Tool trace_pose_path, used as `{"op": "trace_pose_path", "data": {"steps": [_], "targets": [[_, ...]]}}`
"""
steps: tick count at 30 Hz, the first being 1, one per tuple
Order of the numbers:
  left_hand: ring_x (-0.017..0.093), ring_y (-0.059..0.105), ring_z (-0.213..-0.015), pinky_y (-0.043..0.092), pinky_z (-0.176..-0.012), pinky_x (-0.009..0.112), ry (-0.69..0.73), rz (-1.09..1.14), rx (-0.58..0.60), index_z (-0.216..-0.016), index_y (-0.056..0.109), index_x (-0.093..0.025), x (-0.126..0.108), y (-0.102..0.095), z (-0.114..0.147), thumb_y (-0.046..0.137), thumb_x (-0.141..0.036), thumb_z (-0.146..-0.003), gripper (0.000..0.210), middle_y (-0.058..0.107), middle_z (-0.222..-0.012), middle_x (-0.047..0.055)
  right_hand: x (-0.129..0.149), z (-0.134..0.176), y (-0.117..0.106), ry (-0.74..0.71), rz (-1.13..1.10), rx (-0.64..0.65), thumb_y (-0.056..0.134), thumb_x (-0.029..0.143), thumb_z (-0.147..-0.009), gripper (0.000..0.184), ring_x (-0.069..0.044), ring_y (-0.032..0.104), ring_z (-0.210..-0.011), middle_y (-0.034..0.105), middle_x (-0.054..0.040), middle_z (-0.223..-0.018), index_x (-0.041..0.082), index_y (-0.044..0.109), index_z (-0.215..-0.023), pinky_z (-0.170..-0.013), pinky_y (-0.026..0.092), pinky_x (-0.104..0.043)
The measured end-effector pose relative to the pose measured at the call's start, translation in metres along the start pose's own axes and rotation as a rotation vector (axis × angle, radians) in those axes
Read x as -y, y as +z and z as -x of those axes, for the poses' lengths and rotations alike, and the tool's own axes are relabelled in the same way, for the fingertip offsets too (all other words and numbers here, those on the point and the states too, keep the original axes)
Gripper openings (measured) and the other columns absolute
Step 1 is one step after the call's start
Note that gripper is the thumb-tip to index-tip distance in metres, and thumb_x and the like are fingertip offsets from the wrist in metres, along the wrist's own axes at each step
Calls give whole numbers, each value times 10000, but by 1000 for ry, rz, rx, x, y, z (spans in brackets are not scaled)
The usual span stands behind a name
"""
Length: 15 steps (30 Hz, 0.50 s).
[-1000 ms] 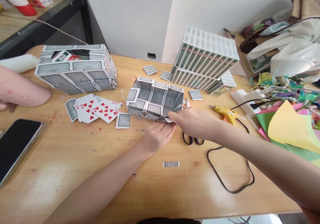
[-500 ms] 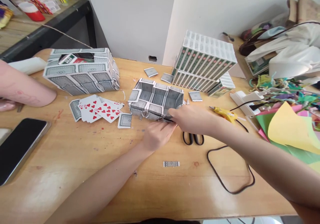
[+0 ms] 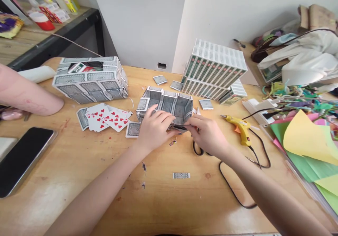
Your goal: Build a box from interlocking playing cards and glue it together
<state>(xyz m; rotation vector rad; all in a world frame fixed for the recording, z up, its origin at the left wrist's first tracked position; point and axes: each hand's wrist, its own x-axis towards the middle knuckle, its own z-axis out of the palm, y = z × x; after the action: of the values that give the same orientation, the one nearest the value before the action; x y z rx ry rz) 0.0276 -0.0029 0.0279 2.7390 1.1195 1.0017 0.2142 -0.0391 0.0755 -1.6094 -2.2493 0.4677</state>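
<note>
An open-topped box made of playing cards (image 3: 173, 104) stands on the table in front of me, patterned card backs lining its walls. My left hand (image 3: 155, 127) is closed on the box's near wall, fingers over the rim and thumb low on the outside. At the near right corner, my right hand (image 3: 207, 130) pinches the same wall's edge between thumb and fingers. Black-handled scissors (image 3: 198, 148) lie partly under my right hand. Left of the box are a single card (image 3: 132, 129) and a fanned pile of playing cards (image 3: 107, 117).
A finished-looking card box (image 3: 91, 83) stands back left, a stack of card packs (image 3: 213, 70) back right. A yellow glue gun (image 3: 239, 127) with a looping cord lies at right, near coloured paper (image 3: 308, 141). A phone (image 3: 25, 158) and a pink cylinder (image 3: 29, 90) are at left.
My left hand has risen from below the near wall to grip over its rim. My right hand has shifted right and down to the corner. The view has tilted slightly.
</note>
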Motion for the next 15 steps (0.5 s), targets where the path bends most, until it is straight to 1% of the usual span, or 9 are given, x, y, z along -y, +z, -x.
{"op": "trace_pose_path", "data": {"steps": [3,5,10,15], "targets": [[167,605,-788,311,-977,420,-25,9,17,-814,608,-209,-1,7,0,570,-422,-793,218,682,-804,-6,5,0,6,113,17,-49,459,123,-805,180,-125,511,-609,577,-13,-669,180,557,-665,-576,338,-230],[159,601,-742,326,-939,408,-48,13,14,-753,608,-206,-2,10,0,574,-414,-791,214,680,-745,-12,8,-1,7,152,37,-64,464,117,-788,178,-127,506,-597,580,-13,-664,181,550,-647,-573,336,-233],[152,596,-687,331,-867,394,-131,52,18,-674,614,-212,-4,10,-2,596,-414,-772,225,675,-666,-21,10,-3,7,165,76,-56,440,120,-782,185,-136,512,-619,588,-22,-684,183,553,-650,-578,338,-234],[154,600,-669,316,-858,395,-174,89,26,-648,620,-221,-6,9,-5,611,-403,-756,212,682,-653,-28,13,-7,7,161,145,-20,421,75,-734,185,-146,520,-643,595,-39,-684,172,539,-631,-582,342,-239]]}}
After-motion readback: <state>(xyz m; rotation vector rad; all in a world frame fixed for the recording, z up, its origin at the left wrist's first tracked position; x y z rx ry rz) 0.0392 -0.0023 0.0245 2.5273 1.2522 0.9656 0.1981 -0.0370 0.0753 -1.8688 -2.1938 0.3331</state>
